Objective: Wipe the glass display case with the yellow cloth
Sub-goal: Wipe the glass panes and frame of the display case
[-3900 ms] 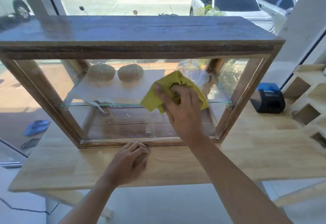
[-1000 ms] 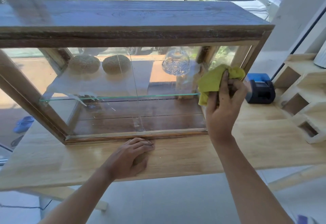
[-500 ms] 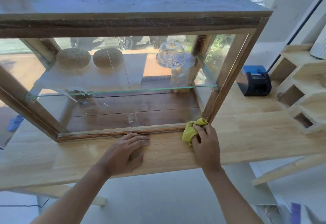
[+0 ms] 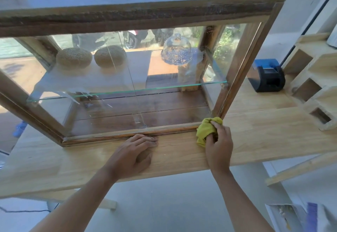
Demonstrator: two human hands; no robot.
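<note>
Right hand grips the bunched cloth at the lower right corner of the case, where the frame meets the table. Left hand lies flat on the table, fingers straight, tips touching the case's bottom rail. Step in hand, as judged: wiping the foot of the front frame. The next move probably calls for drawing the cloth leftward along the rail, or lifting it back onto the pane. Count: one cloth, one case, one glass shelf, two round loaves, one glass dome, one printer.
</note>
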